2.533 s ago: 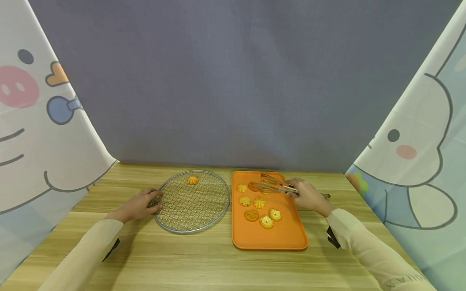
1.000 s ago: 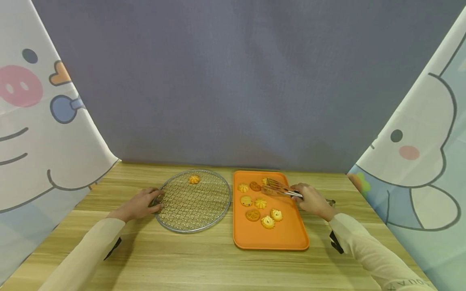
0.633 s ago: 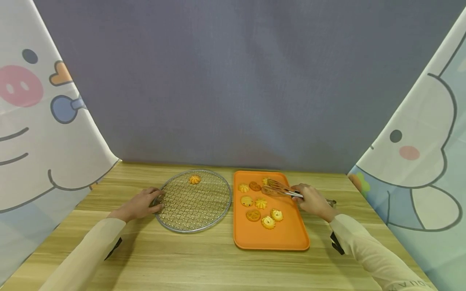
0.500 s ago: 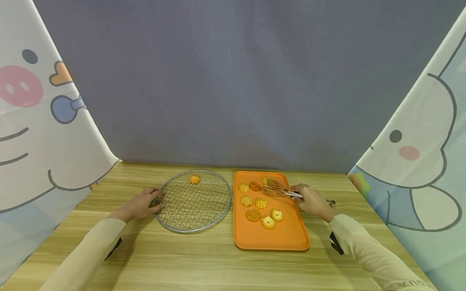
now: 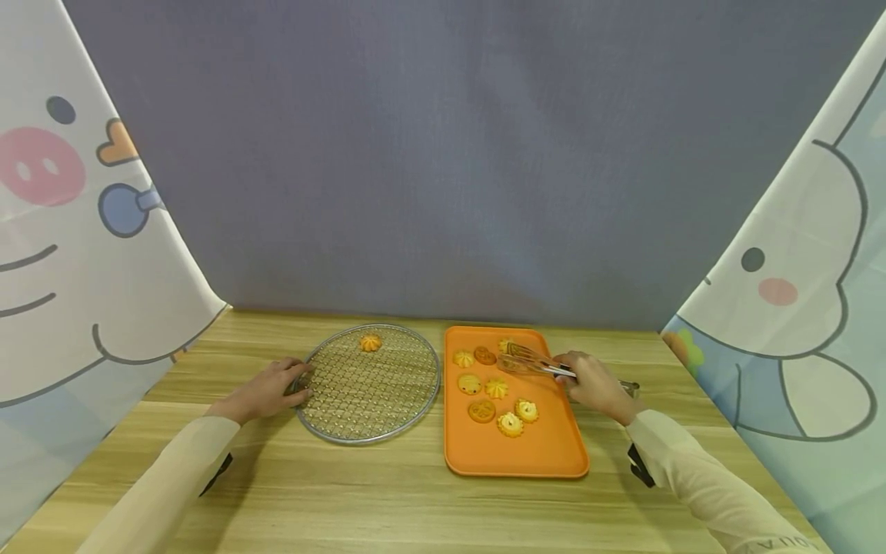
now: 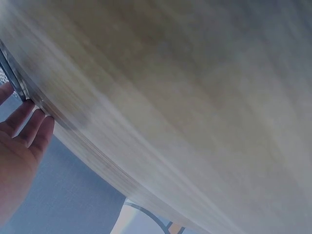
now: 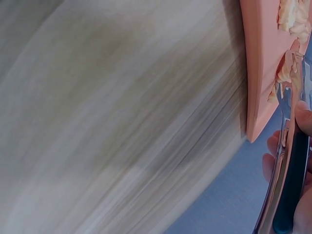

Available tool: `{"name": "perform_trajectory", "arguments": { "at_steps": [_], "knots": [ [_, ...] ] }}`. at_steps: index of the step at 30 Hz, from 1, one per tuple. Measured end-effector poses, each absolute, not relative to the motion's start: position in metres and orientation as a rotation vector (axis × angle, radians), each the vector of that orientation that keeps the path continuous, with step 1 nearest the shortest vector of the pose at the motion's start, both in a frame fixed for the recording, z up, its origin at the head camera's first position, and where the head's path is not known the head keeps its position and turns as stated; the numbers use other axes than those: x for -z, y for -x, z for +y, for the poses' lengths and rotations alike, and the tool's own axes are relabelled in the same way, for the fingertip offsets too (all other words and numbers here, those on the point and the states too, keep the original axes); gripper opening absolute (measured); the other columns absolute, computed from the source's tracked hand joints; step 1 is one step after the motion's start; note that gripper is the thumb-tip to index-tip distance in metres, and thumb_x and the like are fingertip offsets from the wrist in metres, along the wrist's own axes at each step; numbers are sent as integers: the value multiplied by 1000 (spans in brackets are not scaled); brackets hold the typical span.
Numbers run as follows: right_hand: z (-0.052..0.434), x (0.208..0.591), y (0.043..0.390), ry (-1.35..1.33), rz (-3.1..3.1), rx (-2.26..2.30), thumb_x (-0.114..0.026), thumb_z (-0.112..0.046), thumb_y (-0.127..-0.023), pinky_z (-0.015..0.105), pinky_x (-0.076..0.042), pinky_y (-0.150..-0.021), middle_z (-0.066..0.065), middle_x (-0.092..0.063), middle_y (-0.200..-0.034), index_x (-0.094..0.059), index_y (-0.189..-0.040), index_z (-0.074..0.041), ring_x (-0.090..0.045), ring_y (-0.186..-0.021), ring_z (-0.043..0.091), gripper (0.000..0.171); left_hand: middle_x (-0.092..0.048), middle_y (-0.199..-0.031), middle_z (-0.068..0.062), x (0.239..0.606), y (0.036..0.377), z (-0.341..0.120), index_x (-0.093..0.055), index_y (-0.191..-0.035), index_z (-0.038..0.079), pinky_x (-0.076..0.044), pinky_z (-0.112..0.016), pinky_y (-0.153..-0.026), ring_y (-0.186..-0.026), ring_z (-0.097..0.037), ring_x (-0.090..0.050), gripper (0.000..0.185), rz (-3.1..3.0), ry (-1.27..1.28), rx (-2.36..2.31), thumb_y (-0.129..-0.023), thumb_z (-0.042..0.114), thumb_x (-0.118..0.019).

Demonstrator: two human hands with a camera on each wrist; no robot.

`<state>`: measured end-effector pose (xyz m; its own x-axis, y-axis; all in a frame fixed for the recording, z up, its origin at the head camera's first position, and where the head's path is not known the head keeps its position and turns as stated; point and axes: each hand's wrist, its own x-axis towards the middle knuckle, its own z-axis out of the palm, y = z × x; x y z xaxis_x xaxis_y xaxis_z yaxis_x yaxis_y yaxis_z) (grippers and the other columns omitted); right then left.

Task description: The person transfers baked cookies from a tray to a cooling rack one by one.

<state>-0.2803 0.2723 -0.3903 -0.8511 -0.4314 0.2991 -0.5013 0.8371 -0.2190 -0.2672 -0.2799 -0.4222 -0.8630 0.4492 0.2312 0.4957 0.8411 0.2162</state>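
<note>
In the head view my left hand (image 5: 266, 391) rests at the left rim of a round wire-mesh rack (image 5: 367, 392); in the left wrist view its fairly straight fingers touch that rim. One golden fluted cookie (image 5: 370, 342) lies near the rack's far edge. My right hand (image 5: 591, 382) grips metal tongs (image 5: 547, 368) over the orange tray (image 5: 515, 458). The tongs' broad ends lie around a cookie at the tray's far right, partly hidden by them. Other cookies include a star-shaped one (image 5: 496, 388), a brown one (image 5: 481, 411) and a cream-topped one (image 5: 511, 425).
The rack and tray stand side by side on a wood-grain table (image 5: 346, 492), with a narrow gap between. A grey cloth (image 5: 443, 169) hangs behind the table. Cartoon-printed sheets (image 5: 782, 346) flank both sides.
The tongs have shifted slightly right and nearer, their ends drawing closer together and uncovering a small brown cookie. Over the last half second they hold still. My left hand stays at the rack's rim.
</note>
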Motion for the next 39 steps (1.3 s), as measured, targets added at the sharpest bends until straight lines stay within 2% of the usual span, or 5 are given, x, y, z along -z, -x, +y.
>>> {"name": "perform_trajectory", "arguments": {
  "at_steps": [10, 23, 39],
  "knots": [
    [276, 391, 277, -707, -2770, -431, -68, -4, -80, 22, -35, -51, 17, -64, -97, -63, -108, 5, -44, -60, 8, 31, -54, -115, -23, 424, 267, -280, -55, -120, 1, -42, -58, -84, -103, -46, -51, 45, -2854, 717, 399, -86, 28, -63],
    [276, 392, 278, -695, -2793, -466, -68, -6, -80, 21, -33, -49, 19, -64, -101, -62, -110, 4, -41, -56, 7, 33, -55, -113, -24, 422, 267, -279, -55, -119, -1, -43, -58, -84, -101, -46, -52, 45, -2836, 743, 408, -85, 27, -64],
    [276, 391, 278, -653, -2824, -520, -67, -3, -80, 22, -36, -50, 18, -63, -101, -62, -110, 4, -47, -60, 9, 31, -55, -111, -24, 424, 268, -281, -56, -119, -2, -43, -58, -83, -99, -45, -53, 44, -2812, 755, 397, -85, 25, -64]
  ]
}}
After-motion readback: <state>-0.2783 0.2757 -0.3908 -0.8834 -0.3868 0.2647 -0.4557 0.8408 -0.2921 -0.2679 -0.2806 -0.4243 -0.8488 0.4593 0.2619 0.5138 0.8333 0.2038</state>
